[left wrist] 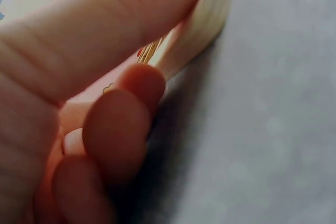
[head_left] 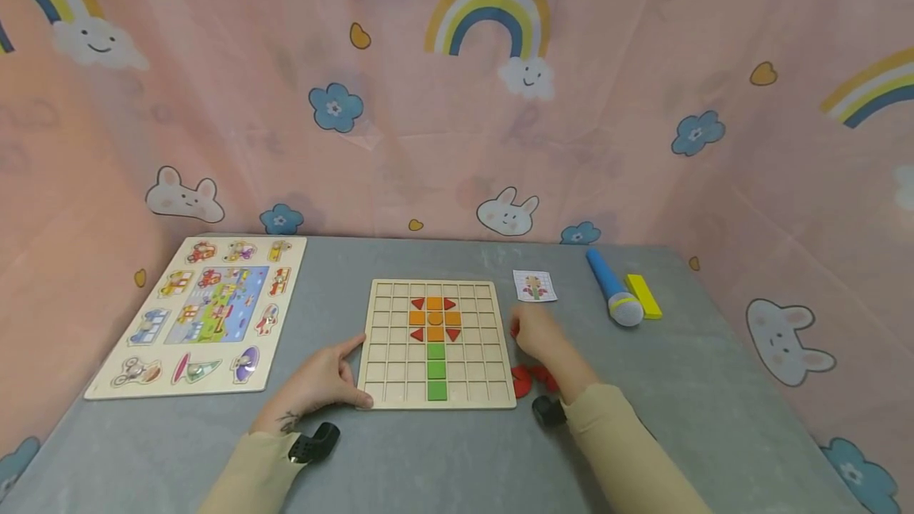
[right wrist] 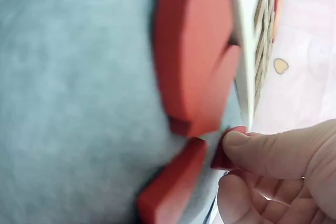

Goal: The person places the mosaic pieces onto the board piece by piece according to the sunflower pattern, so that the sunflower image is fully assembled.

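Observation:
A wooden grid board (head_left: 389, 371) lies flat on the grey table. On it, orange squares (head_left: 435, 304) surround an orange circle (head_left: 435, 319), red triangles (head_left: 417, 335) fill the corners, and three green squares (head_left: 436, 370) run down below. My left hand (head_left: 317, 379) holds the board's left edge, thumb at the near corner and index finger farther up. Just beyond the board's right edge is my right hand (head_left: 546, 339). The right wrist view shows its thumb and fingers pinching a small red piece (right wrist: 223, 156). Loose red pieces (right wrist: 194, 51) lie beside the board, partly behind my right forearm in the head view.
A small picture card (head_left: 534, 286) with a gridded flower lies behind my right hand. Farther right are a blue toy microphone (head_left: 607, 280) and a yellow block (head_left: 644, 297). At left sits a picture puzzle board (head_left: 107, 375). Pink printed cloth (head_left: 421, 157) surrounds the table.

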Action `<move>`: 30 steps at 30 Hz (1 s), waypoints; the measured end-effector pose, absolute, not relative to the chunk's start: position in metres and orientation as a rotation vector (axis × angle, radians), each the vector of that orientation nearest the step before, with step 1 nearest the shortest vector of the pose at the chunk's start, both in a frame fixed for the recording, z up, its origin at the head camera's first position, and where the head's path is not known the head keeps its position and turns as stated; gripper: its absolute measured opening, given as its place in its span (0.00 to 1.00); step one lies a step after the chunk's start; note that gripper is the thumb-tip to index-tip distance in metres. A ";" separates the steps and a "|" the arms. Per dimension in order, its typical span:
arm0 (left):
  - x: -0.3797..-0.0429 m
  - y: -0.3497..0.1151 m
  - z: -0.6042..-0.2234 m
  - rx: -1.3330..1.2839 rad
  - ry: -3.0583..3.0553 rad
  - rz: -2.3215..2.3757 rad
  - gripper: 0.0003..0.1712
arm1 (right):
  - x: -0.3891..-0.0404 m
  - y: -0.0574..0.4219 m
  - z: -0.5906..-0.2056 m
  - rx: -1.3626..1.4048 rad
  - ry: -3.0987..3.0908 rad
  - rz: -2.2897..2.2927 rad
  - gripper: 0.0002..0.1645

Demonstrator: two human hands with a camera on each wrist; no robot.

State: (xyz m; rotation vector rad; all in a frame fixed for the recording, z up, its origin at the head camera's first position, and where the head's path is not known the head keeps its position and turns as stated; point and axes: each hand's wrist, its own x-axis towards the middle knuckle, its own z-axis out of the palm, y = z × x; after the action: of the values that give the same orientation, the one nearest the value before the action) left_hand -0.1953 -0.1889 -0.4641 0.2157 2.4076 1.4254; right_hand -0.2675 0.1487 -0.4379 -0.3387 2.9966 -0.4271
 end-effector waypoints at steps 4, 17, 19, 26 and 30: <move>-0.195 -0.189 -0.464 0.221 2.408 1.424 0.65 | -0.262 0.144 -0.430 -0.231 2.907 -0.651 0.17; -0.195 -0.188 -0.463 0.217 2.413 1.428 0.65 | -0.243 0.089 -0.431 -0.248 2.637 -1.192 0.03; -0.195 -0.188 -0.463 0.222 2.406 1.432 0.65 | -0.242 0.086 -0.432 -0.274 2.631 -1.174 0.04; -0.195 -0.189 -0.463 0.218 2.403 1.436 0.65 | -0.242 0.081 -0.432 -0.368 2.693 -1.055 0.02; -0.195 -0.189 -0.464 0.219 2.412 1.431 0.65 | -0.243 0.079 -0.432 -0.396 2.726 -0.997 0.04</move>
State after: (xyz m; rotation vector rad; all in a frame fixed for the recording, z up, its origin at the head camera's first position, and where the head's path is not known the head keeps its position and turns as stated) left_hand -0.1952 -0.1888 -0.4642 0.2195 2.4121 1.4307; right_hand -0.2428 0.0788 -0.4322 -0.3962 2.7260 -0.9966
